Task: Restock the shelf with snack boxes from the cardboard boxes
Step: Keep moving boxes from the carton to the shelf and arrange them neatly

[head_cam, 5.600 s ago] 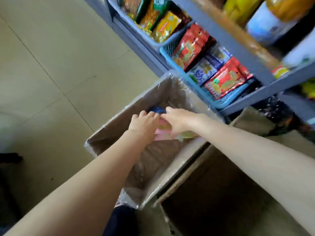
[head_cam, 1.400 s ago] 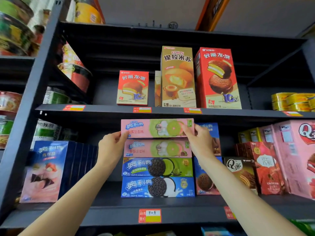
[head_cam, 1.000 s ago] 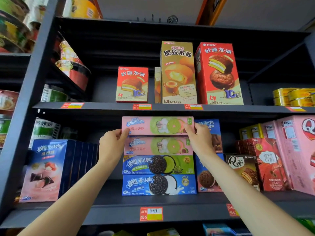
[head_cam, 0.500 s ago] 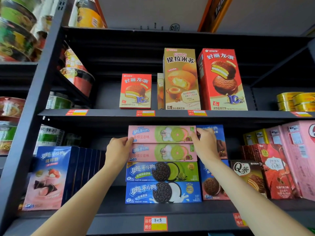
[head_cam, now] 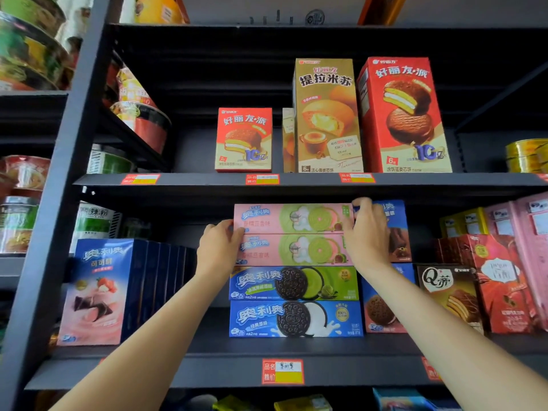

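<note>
1. Head view, the only one. My left hand (head_cam: 218,247) is curled on the left ends of the two pink boxes, thumb hooked over the front corner where they meet. My right hand (head_cam: 366,232) is wrapped round the right ends, fingertips up at the top box's (head_cam: 292,218) upper corner.
2. Step, as I read it: seating the pink boxes square on the stack. Both hands gripping, neither relaxed.
3. To do it well: push both ends evenly so the boxes go in straight, not skewed. Keep the fronts flush with the green box (head_cam: 293,283) just below my hands.
4. Watch the top edge. The top box sits close under the shelf board (head_cam: 296,180) above my hands; looks tight, so slide flat, no tilting up.
5. Right fingers are squeezed against the tall blue box (head_cam: 394,221) beside them; pull them out sideways with care or that box shifts.
6. Let go one hand at a time; four-high stack could slide.
7. Look of the top box: long, flat, pink carton, green sandwich biscuit printed mid-right, blue logo at the left end, lying flat with the long face forward. Second pink box (head_cam: 292,250) directly beneath, same print, touching.
8. Under those: green box, then bottom blue box (head_cam: 296,318) resting on the shelf (head_cam: 207,372).
9. No cardboard boxes in view.
</note>
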Demonstrator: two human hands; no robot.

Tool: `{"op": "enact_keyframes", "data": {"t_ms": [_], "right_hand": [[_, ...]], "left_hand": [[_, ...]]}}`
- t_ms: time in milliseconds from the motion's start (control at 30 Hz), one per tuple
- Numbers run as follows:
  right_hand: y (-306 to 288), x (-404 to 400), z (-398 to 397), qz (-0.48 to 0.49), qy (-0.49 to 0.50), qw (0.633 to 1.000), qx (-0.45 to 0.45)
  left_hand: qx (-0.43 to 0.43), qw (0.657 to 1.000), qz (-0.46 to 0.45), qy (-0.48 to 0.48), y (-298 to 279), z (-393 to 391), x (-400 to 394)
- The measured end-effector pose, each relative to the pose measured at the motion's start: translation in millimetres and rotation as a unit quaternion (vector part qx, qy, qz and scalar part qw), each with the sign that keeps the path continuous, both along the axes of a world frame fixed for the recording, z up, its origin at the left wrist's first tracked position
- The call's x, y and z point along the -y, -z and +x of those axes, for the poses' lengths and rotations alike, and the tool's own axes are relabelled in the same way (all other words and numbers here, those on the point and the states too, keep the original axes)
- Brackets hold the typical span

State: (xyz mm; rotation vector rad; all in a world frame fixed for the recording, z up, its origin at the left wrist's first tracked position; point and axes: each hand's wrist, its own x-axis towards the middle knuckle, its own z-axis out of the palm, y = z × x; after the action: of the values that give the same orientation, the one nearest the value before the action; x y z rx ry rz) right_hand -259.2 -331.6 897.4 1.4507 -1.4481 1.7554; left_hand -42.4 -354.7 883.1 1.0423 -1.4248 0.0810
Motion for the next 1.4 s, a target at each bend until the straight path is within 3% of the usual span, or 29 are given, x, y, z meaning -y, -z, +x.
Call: {"op": "enact_keyframes", "data": {"t_ms": [200, 367, 500, 600, 700, 800, 867, 1000, 1067, 1200, 1300, 1400], "right_hand": [[15, -9, 10, -0.061, -0.039, 0.996, 0.052], [59, -24, 68, -0.191, -0.145, 0.971, -0.01], [104, -50, 156, -0.181, -0.266, 0.945, -0.056], [163, -81, 232, -0.121, -0.355, 0.922, -0.092], [269, -116, 310, -0.023, -0.454, 0.878, -0.151], [414, -161, 380, 0.194, -0.519, 0.805, -0.211], [520, -189, 410, 0.376, -0.495, 0.74, -0.257], [709, -223, 438, 0.546, -0.46, 0.621, -0.324], [794, -231, 442, 0.598, -0.423, 0.569, -0.373], [951, -244, 457, 0.67, -0.379, 0.479, -0.421], [1051, -244, 483, 0.683, -0.355, 0.424, -0.478], [1136, -232, 524, 0.67, -0.335, 0.414, -0.517]], "left_hand": [[-0.018, 0.997, -0.079, -0.014, 25, 2, -17], [0.032, 0.982, -0.183, -0.034, 72, 25, -49], [0.064, 0.983, -0.167, -0.041, 110, 77, -85], [0.107, 0.98, -0.146, -0.081, 159, 141, -125], [0.132, 0.986, -0.05, -0.094, 252, 220, -170], [0.1, 0.977, 0.147, -0.121, 390, 293, -226], [0.069, 0.941, 0.294, -0.15, 486, 332, -266], [-0.023, 0.833, 0.513, -0.205, 645, 388, -327], [-0.048, 0.776, 0.594, -0.207, 720, 402, -349], [-0.038, 0.706, 0.682, -0.187, 881, 411, -383], [-0.039, 0.667, 0.721, -0.181, 983, 412, -399], [-0.015, 0.66, 0.734, -0.162, 1066, 424, -402]]}}
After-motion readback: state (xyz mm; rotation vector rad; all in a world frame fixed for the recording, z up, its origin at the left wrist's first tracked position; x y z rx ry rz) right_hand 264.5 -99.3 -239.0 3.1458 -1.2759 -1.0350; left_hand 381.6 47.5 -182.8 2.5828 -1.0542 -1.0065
